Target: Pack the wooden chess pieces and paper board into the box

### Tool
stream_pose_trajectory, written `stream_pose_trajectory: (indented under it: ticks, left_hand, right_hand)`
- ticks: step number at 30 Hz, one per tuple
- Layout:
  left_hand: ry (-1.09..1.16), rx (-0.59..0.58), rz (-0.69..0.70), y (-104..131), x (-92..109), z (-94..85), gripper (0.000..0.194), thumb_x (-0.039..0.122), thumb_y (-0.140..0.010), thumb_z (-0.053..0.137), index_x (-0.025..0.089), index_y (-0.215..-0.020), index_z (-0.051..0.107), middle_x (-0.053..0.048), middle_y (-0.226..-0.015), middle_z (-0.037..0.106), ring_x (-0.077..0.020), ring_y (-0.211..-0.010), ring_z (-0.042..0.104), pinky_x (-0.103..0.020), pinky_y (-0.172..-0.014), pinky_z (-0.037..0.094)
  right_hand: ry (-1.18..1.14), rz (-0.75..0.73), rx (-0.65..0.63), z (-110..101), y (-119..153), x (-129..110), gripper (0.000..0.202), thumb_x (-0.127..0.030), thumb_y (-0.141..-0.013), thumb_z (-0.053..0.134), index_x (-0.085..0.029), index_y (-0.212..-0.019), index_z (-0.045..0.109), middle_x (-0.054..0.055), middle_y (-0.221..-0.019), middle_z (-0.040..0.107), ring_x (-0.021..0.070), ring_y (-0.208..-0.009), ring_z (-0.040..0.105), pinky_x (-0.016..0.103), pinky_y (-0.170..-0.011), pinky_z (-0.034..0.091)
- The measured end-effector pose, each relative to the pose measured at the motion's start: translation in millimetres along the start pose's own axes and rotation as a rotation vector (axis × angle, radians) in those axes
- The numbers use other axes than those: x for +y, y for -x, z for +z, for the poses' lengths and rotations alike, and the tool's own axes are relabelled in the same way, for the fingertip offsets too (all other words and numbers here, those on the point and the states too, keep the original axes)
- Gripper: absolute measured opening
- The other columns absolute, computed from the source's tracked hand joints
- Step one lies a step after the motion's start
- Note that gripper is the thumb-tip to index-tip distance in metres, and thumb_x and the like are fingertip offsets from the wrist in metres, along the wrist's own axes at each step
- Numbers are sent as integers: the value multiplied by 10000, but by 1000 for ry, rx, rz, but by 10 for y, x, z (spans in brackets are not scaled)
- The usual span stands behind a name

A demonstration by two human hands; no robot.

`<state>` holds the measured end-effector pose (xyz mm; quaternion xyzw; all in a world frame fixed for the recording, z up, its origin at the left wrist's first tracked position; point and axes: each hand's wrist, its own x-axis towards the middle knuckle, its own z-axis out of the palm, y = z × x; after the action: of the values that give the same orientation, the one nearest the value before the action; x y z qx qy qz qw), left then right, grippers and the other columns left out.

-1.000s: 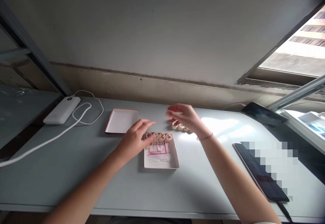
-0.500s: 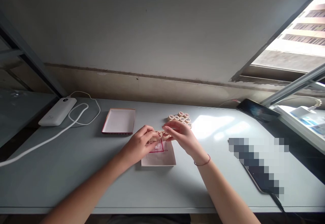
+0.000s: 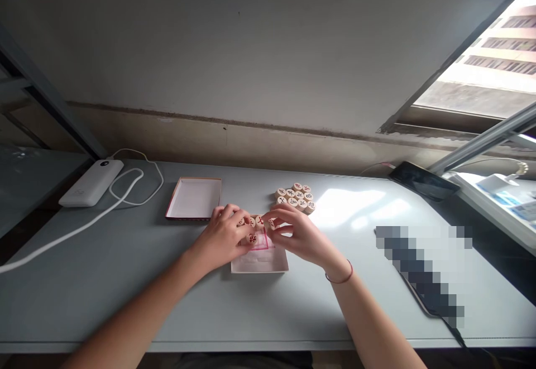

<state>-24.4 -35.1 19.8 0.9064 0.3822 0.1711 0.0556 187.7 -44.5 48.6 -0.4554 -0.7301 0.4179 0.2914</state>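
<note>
Round wooden pieces with red and black characters lie along the far side of an open white box (image 3: 259,266), on a sheet with pink lines. My left hand (image 3: 228,235) is over the box's left part, thumb and fingers closed round a piece with a red character (image 3: 251,238). At the box's far right corner my right hand (image 3: 293,229) pinches another piece (image 3: 270,224) between thumb and fingers. A red cord circles the right wrist. Several more pieces (image 3: 299,195) sit in a group on the desk behind the right hand.
A shallow box lid (image 3: 195,199) lies open side up at left. Farther left are a white power bank (image 3: 92,183) and its cable (image 3: 75,232). At right, a partly pixelated phone (image 3: 419,279) rests on the desk (image 3: 209,313); another dark device (image 3: 424,181) is behind it.
My right hand has shifted slightly and no longer covers the near pieces of the group. My left hand has moved a little left, showing more pieces in the box.
</note>
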Motion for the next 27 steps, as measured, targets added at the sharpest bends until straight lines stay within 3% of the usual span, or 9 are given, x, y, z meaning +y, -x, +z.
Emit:
stream_pose_trajectory:
  ticks: [4, 7, 13, 20, 23, 27]
  left_hand:
    - [-39, -21, -29, 7, 17, 13, 116, 216, -877, 575, 223, -945, 668, -54, -1098, 633, -270, -1063, 483, -438, -885, 388]
    - [-21, -15, -65, 11, -10, 19, 139, 264, -836, 638, 213, -965, 650, -71, -1110, 616, -276, -1071, 481, -436, -889, 395]
    - [64, -11, -107, 39, -100, 3, 289, 332, -858, 604, 245, -1134, 600, -84, -1233, 567, -273, -1146, 484, -428, -953, 394]
    - [181, -113, -140, 25, -110, 1, 318, 263, -876, 570, 256, -1193, 545, -46, -1182, 603, -225, -1077, 569, -367, -919, 402]
    - [180, -125, -140, 16, -113, -3, 317, 264, -880, 573, 249, -1195, 537, -47, -1183, 600, -229, -1080, 569, -371, -916, 400]
    - [170, -129, -142, 12, -111, -5, 319, 278, -872, 587, 228, -1185, 541, -54, -1181, 596, -236, -1072, 572, -380, -914, 405]
  right_hand:
    - [203, -18, -36, 124, 50, -56, 209, -156, -827, 560, -226, -1005, 646, 34, -976, 605, 104, -714, 614, 264, -672, 573]
    - [392, -35, 3, 235, 41, -60, 113, -137, -839, 563, -204, -905, 627, 26, -895, 623, 116, -669, 590, 262, -613, 524]
    - [639, -170, 35, 380, -20, 59, 60, -165, -869, 585, -212, -877, 621, 57, -988, 650, 183, -863, 605, 270, -655, 490]
    - [730, -185, 69, 483, -19, 109, 72, -224, -895, 563, -208, -922, 627, 78, -961, 637, 190, -826, 588, 259, -606, 469]
    - [597, -178, 88, 365, -55, 95, 100, -288, -885, 585, -211, -924, 635, 62, -937, 635, 161, -750, 597, 256, -615, 471]
    - [551, -27, 305, -105, -288, 204, 203, -319, -914, 496, -194, -911, 656, 71, -937, 654, 147, -681, 609, 281, -648, 474]
